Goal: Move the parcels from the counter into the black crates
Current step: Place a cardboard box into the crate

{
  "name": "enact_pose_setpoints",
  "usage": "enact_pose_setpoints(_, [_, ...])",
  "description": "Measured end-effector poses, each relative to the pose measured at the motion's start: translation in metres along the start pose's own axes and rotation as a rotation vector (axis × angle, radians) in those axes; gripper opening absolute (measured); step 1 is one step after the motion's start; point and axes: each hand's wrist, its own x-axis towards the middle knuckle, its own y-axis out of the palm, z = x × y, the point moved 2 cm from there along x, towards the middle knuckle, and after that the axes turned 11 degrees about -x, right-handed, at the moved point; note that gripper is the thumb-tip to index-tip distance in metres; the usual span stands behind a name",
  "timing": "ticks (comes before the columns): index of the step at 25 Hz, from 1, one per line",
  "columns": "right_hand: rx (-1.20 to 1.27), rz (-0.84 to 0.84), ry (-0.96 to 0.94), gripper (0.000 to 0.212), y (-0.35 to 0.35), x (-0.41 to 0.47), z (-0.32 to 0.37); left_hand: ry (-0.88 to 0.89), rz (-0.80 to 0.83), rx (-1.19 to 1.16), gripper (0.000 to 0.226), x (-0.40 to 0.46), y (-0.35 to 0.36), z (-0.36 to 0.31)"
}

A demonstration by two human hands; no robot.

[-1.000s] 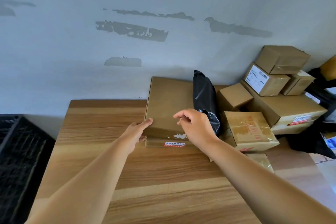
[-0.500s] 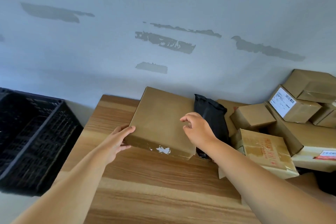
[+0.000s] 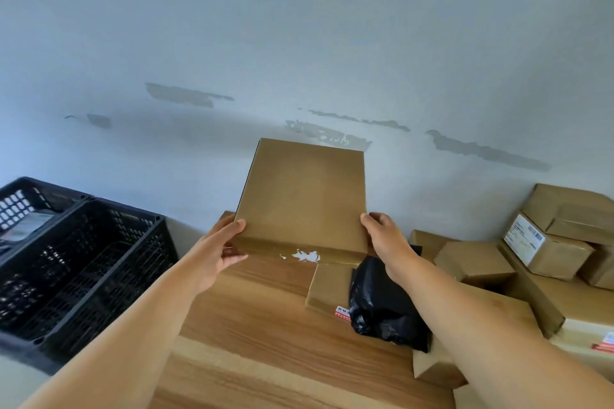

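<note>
A flat brown cardboard parcel [image 3: 304, 196] is lifted clear of the wooden counter [image 3: 265, 335], tilted with its top face toward me. My left hand [image 3: 219, 252] grips its near left corner and my right hand [image 3: 385, 236] grips its near right corner. A torn white label remnant shows on its near edge. Below it on the counter lies another flat brown parcel [image 3: 329, 289] with a red and white sticker, and a black plastic mailer bag [image 3: 385, 309] leans against it. Two black crates [image 3: 83, 269] stand to the left of the counter.
A pile of brown cardboard boxes [image 3: 561, 242] fills the right side of the counter against the wall, one with a white shipping label. The farther crate [image 3: 20, 206] holds something pale. A scuffed grey wall rises directly behind the counter.
The flat parcel has come up off the stack into the air, both hands now holding its near corners. My view has swung left, bringing the black crates further into sight.
</note>
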Motion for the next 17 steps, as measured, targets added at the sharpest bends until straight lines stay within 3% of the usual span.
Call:
enact_pose_setpoints(4, [0.179, 0.028, -0.077, 0.029, -0.032, -0.018, 0.026, 0.101, 0.153, 0.046, 0.029, -0.014, 0.032, -0.026])
enact_pose_setpoints(8, [0.201, -0.066, -0.188, 0.028, -0.061, -0.027, 0.041, 0.192, 0.255, 0.186, 0.043, -0.021, 0.065, -0.044])
enact_pose_setpoints(11, [0.188, -0.108, -0.274, 0.028, -0.079, -0.035, 0.049, 0.296, 0.255, 0.298, 0.046, -0.022, 0.087, -0.057])
enact_pose_setpoints(17, [0.18, -0.202, -0.376, 0.03, -0.109, -0.043, 0.062, 0.442, 0.272, 0.409, 0.075, -0.033, 0.124, -0.079])
